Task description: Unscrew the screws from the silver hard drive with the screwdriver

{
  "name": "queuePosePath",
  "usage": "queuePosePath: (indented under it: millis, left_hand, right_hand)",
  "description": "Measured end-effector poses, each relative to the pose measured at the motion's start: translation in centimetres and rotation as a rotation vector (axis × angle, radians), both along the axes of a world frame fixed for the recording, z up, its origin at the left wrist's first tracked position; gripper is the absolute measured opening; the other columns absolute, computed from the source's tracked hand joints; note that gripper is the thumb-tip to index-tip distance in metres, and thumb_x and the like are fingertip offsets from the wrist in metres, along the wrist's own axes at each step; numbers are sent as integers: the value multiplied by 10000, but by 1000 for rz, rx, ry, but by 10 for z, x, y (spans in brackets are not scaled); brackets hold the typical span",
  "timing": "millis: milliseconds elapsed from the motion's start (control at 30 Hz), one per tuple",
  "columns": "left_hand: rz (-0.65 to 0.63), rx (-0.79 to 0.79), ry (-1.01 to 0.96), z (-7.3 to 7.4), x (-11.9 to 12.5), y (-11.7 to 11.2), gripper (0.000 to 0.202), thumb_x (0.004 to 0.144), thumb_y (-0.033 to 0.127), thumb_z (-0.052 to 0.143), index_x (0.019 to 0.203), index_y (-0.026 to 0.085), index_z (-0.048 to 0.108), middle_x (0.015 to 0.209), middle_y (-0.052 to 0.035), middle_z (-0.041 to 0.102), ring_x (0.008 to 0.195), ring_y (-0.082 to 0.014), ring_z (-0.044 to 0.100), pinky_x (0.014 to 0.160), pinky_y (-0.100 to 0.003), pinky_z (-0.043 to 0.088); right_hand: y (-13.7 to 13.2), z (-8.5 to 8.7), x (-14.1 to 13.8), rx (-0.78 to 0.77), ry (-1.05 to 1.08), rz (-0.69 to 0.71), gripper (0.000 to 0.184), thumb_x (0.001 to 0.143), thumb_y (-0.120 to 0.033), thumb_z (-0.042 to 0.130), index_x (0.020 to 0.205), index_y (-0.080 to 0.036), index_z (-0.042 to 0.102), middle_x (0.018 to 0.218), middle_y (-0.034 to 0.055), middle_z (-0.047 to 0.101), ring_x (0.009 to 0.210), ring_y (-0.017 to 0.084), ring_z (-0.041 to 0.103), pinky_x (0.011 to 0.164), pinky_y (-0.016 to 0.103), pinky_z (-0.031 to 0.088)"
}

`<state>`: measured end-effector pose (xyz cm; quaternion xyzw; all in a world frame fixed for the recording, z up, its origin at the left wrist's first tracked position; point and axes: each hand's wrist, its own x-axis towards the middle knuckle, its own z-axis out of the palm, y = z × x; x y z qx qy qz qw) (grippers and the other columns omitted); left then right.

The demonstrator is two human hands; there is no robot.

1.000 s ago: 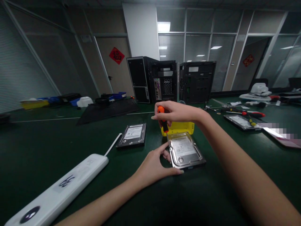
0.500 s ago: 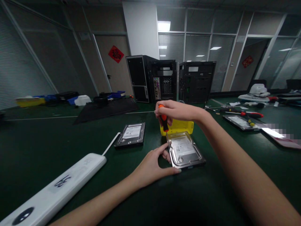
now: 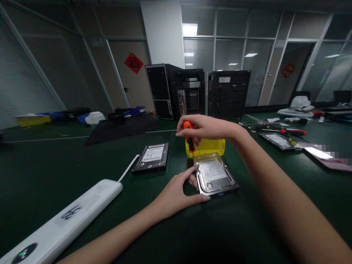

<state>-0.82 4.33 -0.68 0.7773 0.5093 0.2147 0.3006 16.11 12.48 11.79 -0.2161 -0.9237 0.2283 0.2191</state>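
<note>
A silver hard drive [image 3: 214, 176] with a white label lies on the dark green table in front of me. My left hand [image 3: 183, 187] grips its left side, thumb at the near corner and fingers along the left edge. Above the drive's far left corner, my right hand [image 3: 196, 128] holds an orange and black screwdriver [image 3: 189, 137] upright, its shaft pointing down at that corner. The exact contact of the tip is too small to make out. Just behind the drive stands a yellow bin [image 3: 207, 147], partly covered by my right hand.
Left of my hands lies a second hard drive [image 3: 153, 156], beside a white power bank [image 3: 66, 216] with a white cable. Black computer cases [image 3: 189, 93] stand at the back. On the right are another drive [image 3: 277, 140], red-handled pliers [image 3: 295, 132] and a phone [image 3: 324, 156].
The view has shifted slightly. The fingers of my right hand have loosened and straightened a little around the screwdriver handle. My left hand keeps its grip on the drive.
</note>
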Motion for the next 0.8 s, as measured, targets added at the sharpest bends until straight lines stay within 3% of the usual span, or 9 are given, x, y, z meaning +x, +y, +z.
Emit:
queuePosePath:
  millis: [67,200,300,433,800]
  left_hand:
    - [0,8,-2,-2,-1,1,885,666,533,668,1397,231,271,997,-13,590,976,-221,538,904,-370,371]
    - [-3,17,-7,-5,-2,2,885,662,522,676,1395,231,275,1001,-17,590,979,-225,539,910,-378,369]
    - [-11,13,-9,-5,-2,2,883,668,525,673,1397,232,271,993,-17,588,969,-224,541,898,-377,377]
    - [-11,17,-4,-3,-1,2,886,670,530,674,1399,231,267,988,-15,586,963,-220,539,889,-374,380]
    - [-18,12,-16,-4,-2,2,888,679,520,670,1406,234,246,998,-19,586,965,-219,539,890,-378,380]
  right_hand:
    - [-2,1,0,31,-1,0,237,845,-330,493,1031,-183,482,903,23,567,573,76,576,502,190,449]
    - [-6,3,-2,64,-18,-7,203,861,-334,472,980,-170,485,804,6,555,550,70,546,499,181,427]
    - [-10,6,-3,16,-29,-15,239,881,-376,414,906,-156,504,777,17,554,559,82,551,491,184,427]
    - [-13,10,-3,-73,-45,-37,290,913,-283,286,879,-136,534,801,41,567,565,89,567,502,193,446]
    - [-8,12,4,-100,-13,43,233,889,-238,376,829,-103,556,816,85,646,610,109,609,531,206,479]
